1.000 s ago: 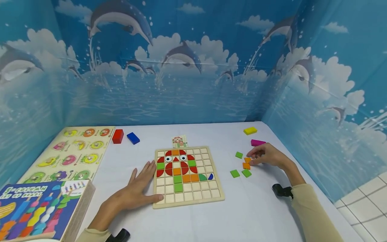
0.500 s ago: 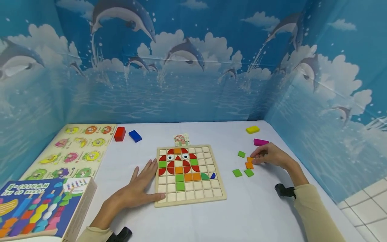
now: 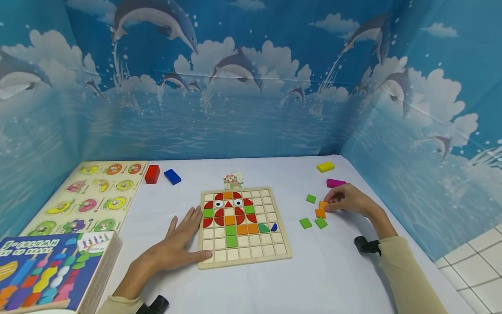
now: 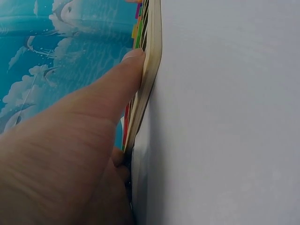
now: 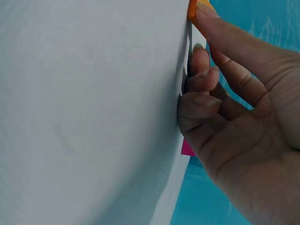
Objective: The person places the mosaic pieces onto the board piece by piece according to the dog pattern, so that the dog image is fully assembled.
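Observation:
A wooden grid board lies on the white table, with red, green and orange pieces set in an owl-like pattern. My left hand rests along its left side, fingers spread; the thumb lies over the board's near left corner. To the right of the board, my right hand pinches an orange square tile between thumb and fingers. The same tile shows at the thumb tip in the right wrist view. A second orange tile lies just below it. Several green square tiles are scattered around these.
A small pattern card touches the board's far side. Red and blue blocks stand at the back left, yellow and magenta blocks at the back right. A fruit puzzle board and a boxed toy occupy the left.
The upper orange tile has come up slightly between my right thumb and fingers. My left hand keeps its place on the board; the head view has shifted a little.

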A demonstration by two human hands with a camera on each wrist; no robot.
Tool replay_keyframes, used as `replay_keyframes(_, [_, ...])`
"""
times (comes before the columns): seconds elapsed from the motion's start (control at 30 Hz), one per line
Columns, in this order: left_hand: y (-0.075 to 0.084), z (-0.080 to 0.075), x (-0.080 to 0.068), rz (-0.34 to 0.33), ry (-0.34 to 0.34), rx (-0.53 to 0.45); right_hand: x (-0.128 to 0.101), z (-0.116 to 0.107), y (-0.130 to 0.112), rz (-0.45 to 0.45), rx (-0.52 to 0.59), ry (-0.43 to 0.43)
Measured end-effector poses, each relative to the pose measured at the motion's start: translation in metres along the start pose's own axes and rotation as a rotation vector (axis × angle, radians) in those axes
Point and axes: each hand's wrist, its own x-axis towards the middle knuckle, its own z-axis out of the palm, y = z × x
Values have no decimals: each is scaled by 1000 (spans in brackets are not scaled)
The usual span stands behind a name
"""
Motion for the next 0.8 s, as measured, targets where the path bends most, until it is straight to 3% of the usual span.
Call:
replay_keyframes(0.17, [-2, 4, 1, -7, -11, 6, -2, -2, -13, -94, -63, 40])
replay_keyframes(0.3, [-1, 5, 1, -10, -9, 11, -3, 6, -51, -212, -81, 89])
replay_keyframes(0.57, [-2, 3, -2, 15, -4, -9, -5, 79, -128, -317, 56, -21])
replay_keyframes(0.8, [-4, 1, 1, 42, 21, 4, -9, 134, -164, -473, 51, -100])
